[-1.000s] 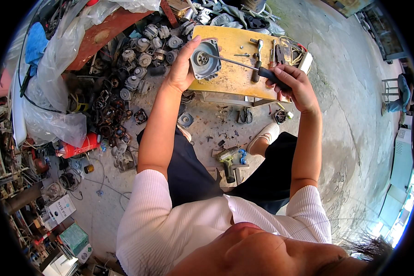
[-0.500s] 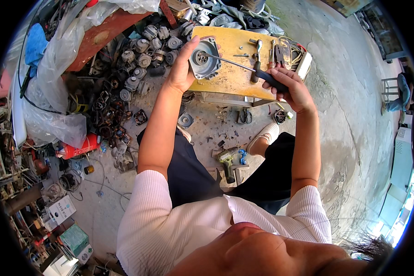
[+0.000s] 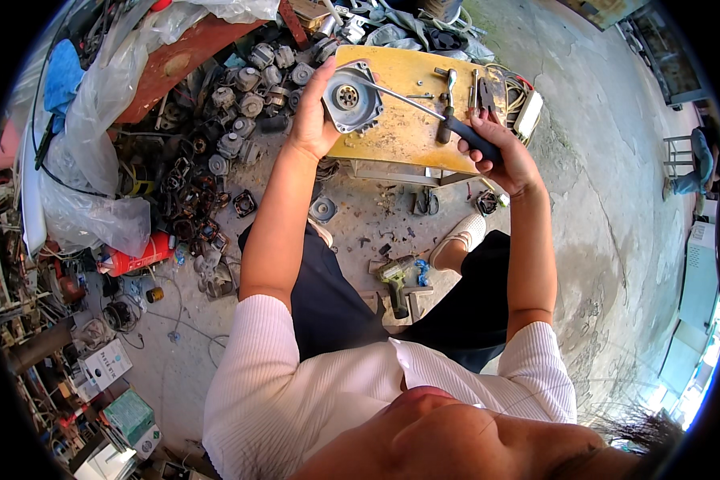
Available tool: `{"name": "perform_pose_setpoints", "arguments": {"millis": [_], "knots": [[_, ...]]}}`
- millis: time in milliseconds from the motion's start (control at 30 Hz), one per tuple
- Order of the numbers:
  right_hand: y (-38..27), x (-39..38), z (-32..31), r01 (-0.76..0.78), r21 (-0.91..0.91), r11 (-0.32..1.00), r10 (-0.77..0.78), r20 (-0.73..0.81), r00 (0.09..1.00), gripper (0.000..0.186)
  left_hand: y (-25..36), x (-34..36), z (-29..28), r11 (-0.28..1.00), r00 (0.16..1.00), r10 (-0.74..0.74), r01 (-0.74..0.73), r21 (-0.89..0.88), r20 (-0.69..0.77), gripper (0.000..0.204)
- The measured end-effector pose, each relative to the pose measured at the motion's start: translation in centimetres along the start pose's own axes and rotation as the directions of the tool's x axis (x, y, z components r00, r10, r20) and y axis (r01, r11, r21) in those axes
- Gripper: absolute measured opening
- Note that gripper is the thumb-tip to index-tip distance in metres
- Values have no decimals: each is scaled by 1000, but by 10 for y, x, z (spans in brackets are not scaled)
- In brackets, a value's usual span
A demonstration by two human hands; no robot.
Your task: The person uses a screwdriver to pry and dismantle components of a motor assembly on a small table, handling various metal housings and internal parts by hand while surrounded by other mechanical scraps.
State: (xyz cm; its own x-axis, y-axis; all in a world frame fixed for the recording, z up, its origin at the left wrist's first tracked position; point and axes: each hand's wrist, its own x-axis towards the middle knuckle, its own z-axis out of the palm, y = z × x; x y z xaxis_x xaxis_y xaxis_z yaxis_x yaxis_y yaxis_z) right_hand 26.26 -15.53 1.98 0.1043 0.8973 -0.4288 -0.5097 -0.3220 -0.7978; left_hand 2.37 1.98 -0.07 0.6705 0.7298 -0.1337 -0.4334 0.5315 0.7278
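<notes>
Fingers (image 3: 500, 136): saw right hand (image 3: 514, 162) wrapped round screwdriver (image 3: 466, 134) at table's (image 3: 408, 64) near right corner, left hand (image 3: 314, 124) gripping metal cover (image 3: 358, 116) over table's left end, grasp partly hidden. Found ring (image 3: 346, 97) seated mid-cover; judged unfinished, could not tell remaining steps.

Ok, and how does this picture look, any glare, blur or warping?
In the head view, the fisheye leaves black corners and bends the cabinet near the right rim; glare washes out the lower right edge; the plastic sheet catches bright highlights; the left hand, right hand, metal cover and screwdriver look fairly sharp.
</notes>
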Motion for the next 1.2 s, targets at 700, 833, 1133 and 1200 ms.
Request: {"name": "perform_pose_setpoints", "arguments": {"millis": [700,833,1133,1200], "knots": [[-7,-12,11,57,-487,871,-75,-18,997,25,0,-1,-6,934,999,-20,4,357,41,51],[-7,-14,3,153,-597,788,-180,15,984,31,3,-5,-3,886,993,-70,18,463,96,56],[-9,-14,-16,195,-715,671,-121,153,981,33,2,-9,-2,732,936,-293,88,675,195,60],[-12,-15,-13,143,-729,670,-69,131,989,32,0,-9,-3,722,947,-276,91,686,165,61]]}}
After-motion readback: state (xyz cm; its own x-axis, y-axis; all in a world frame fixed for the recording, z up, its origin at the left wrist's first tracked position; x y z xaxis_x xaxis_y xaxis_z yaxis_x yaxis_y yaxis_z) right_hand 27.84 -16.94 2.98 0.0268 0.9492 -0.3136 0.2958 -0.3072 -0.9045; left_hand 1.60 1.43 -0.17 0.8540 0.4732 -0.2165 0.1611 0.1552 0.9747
